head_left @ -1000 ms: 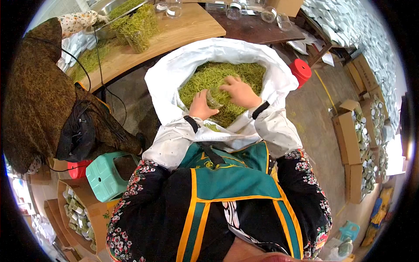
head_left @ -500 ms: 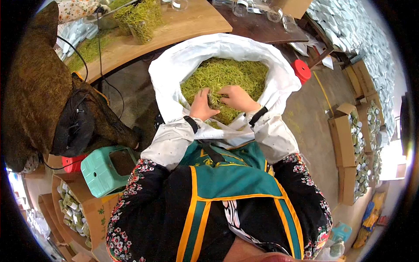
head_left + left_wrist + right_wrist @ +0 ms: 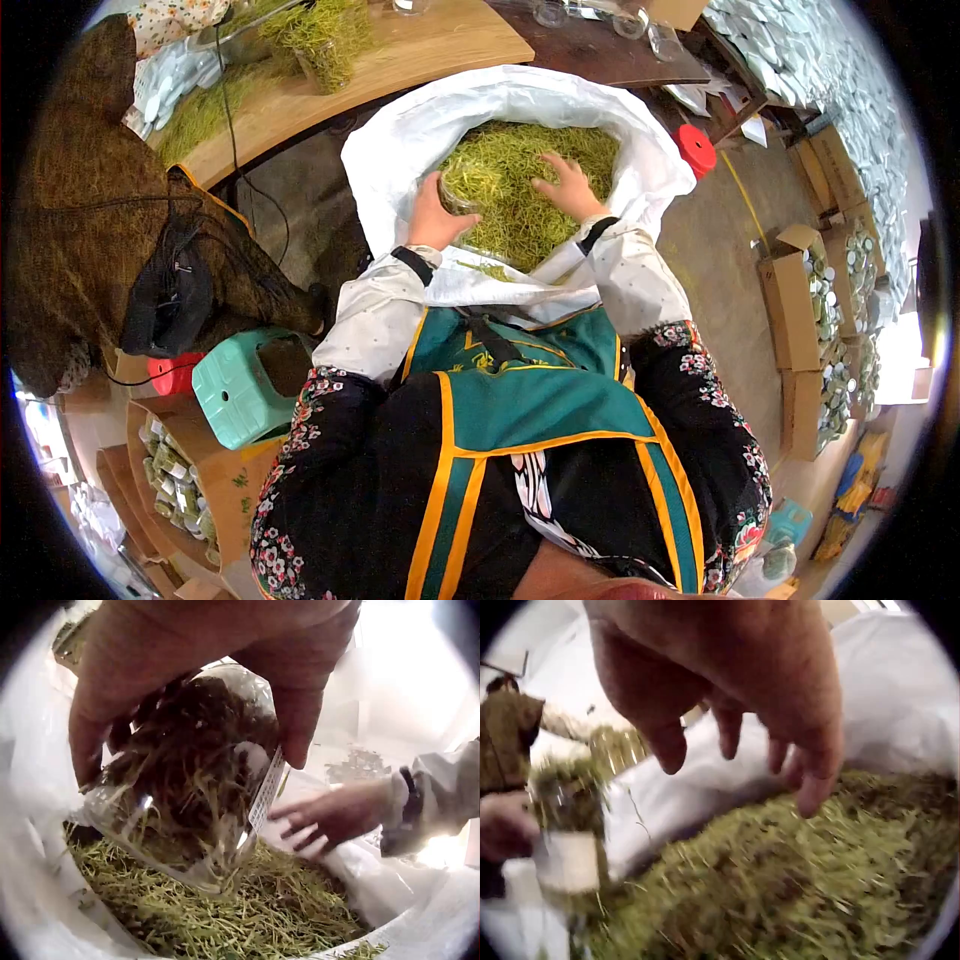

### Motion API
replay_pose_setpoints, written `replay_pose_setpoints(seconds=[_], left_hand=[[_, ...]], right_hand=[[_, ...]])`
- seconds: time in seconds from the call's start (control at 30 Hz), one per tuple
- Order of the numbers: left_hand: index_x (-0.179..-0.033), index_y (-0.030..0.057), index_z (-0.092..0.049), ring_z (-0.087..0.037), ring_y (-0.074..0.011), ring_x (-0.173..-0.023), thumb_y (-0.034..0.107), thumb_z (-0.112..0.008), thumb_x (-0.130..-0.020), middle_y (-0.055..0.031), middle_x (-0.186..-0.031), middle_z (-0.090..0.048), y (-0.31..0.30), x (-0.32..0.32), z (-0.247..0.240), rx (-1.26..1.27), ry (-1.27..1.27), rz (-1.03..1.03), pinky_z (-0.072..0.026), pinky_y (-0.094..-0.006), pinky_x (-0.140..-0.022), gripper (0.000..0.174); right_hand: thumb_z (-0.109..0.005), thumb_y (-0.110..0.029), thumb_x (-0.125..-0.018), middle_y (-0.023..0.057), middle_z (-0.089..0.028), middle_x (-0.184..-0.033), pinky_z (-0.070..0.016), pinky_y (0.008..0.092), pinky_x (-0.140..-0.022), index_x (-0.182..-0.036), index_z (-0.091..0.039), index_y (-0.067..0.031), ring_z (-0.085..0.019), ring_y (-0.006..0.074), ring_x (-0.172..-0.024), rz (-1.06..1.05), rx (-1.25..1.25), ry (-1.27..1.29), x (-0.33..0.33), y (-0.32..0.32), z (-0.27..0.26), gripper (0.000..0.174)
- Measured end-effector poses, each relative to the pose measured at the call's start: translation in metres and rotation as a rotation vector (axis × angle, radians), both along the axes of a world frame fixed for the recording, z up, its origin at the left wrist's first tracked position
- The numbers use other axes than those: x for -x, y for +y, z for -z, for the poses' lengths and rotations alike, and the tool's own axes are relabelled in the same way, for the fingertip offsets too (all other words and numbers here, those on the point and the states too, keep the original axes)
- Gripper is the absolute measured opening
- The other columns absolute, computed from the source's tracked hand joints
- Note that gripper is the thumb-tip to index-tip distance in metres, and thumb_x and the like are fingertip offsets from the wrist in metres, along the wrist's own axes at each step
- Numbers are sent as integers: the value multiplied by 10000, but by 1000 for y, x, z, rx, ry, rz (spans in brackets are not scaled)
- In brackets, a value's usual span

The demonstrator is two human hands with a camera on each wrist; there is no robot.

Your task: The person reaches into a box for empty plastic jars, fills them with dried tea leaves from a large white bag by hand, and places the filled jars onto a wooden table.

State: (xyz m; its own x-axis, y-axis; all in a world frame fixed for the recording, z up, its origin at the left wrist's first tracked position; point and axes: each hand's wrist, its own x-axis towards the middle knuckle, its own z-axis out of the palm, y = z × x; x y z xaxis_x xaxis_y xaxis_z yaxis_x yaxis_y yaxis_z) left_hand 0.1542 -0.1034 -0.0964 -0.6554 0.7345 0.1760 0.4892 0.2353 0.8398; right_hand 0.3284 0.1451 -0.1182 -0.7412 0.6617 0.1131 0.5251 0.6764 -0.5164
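A clear jar (image 3: 191,817) packed with dried green stalks sits in my left hand (image 3: 435,216), whose thumb and fingers curve round its sides. Its white label (image 3: 571,862) shows in the right wrist view. Below lies a heap of loose dried green stalks (image 3: 530,232) inside a wide white sack (image 3: 385,160) with a rolled-down rim. To the right of the jar, my right hand (image 3: 572,190) hovers over the heap, fingers spread and holding nothing. In the left wrist view the jar is tilted above the stalks.
Behind the sack stands a wooden table (image 3: 440,55) with a stalk-filled container (image 3: 325,60). Another person (image 3: 80,220) stands at left, near a green stool (image 3: 235,395). A red stool (image 3: 695,150) and boxes of jars (image 3: 795,310) are at right.
Both hands were close together at the jar's mouth. Now the left hand has moved left with the jar, and the right hand has drawn away to the right, its fingers spreading.
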Motion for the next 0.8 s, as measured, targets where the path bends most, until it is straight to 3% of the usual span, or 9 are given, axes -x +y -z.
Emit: replay_pose_setpoints(seconds=[0.03,0.1,0.17,0.23,0.37,0.5,0.57,0.67,0.8], left_hand=[[-1450,-18,-394,-556,-352,-1255,228,-944,-648,-225,-1369,-532,1,4,4,0,4,4,-457,-416,-1067,1004],[-1396,-29,-439,-559,-384,-1206,240,-943,-599,-238,-1301,-553,5,11,12,-123,-11,3,-455,-430,-1050,980],[-1397,-29,-435,-562,-376,-1194,235,-938,-604,-232,-1282,-555,3,5,7,-131,11,-11,-456,-426,-1046,975],[-1391,-37,-438,-559,-374,-1203,236,-936,-606,-236,-1288,-554,-2,-6,-7,-88,-68,14,-458,-420,-1044,969],[-1388,-55,-431,-582,-371,-1193,250,-939,-615,-239,-1271,-583,1,-8,0,-56,-45,55,-470,-416,-1034,973],[-1386,-52,-439,-593,-355,-1187,226,-941,-615,-231,-1238,-609,-2,-8,-4,-102,-27,45,-470,-403,-1033,960],[-1379,-49,-444,-593,-353,-1187,220,-940,-616,-228,-1242,-607,-5,-10,-13,-81,-22,44,-471,-403,-1030,950],[-1363,-44,-454,-593,-351,-1185,214,-939,-616,-221,-1246,-605,-5,-8,-8,-96,-33,51,-471,-405,-1022,928],[-1354,-35,-459,-592,-356,-1181,212,-936,-618,-219,-1258,-598,3,-4,13,-141,-43,51,-472,-408,-1017,911]], right_hand=[[-751,-431,-877,206,-469,-1501,-433,537,-1091,-1481,-519,-203,-427,407,-1385,4,0,4,-4,-12,-1,686],[-787,-497,-829,209,-251,-1619,-373,638,-1100,-1545,-409,-286,-273,483,-1443,102,74,-379,-11,-60,5,837],[-802,-496,-803,186,-256,-1615,-384,659,-1067,-1525,-437,-317,-322,476,-1410,-6,-110,-491,-12,-123,-16,829],[-815,-482,-774,172,-295,-1589,-399,667,-1034,-1529,-434,-305,-363,458,-1375,-157,-289,-469,-13,-141,28,863],[-739,-164,-791,167,-482,-1417,-477,505,-1027,-1337,-613,-164,-434,443,-1306,-275,-149,-237,-16,-112,49,561],[-648,71,-743,205,-589,-1194,-513,472,-931,-1087,-693,-96,-607,417,-1068,-75,-176,75,-46,-41,63,385],[-668,12,-793,209,-591,-1177,-511,452,-919,-1103,-685,-97,-611,416,-1046,-26,-273,86,-69,-16,48,329],[-727,-98,-799,223,-560,-1319,-507,492,-994,-1233,-661,-146,-577,437,-1163,107,7,-119,-89,-11,22,442],[-827,-183,-705,241,-399,-1477,-491,554,-1017,-1404,-522,-206,-519,499,-1211,-3,-83,-249,-85,-57,18,763]])
